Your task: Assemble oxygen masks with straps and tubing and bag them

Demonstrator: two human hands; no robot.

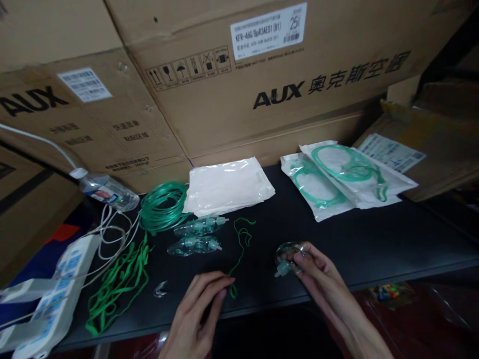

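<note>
My left hand (204,306) pinches a thin green elastic cord (241,252) near the table's front edge; its loose end curls away on the black surface. In my right hand (316,264) is a clear oxygen mask (286,252) with a pale green connector, held just above the table between thumb and fingers. Two more clear masks (196,245) with green connectors lie left of the cord. Behind them sit a coil of green tubing (164,204) and a stack of white pouches (228,184). A heap of green elastic straps (119,284) lies farther left.
Sealed packs with green tubing (344,174) lie at the back right, beside an open carton (434,139). Large cardboard boxes (224,99) wall off the back. At left are a water bottle (108,192), white cables and a power strip (62,294). Small metal strips (160,289) lie near the front.
</note>
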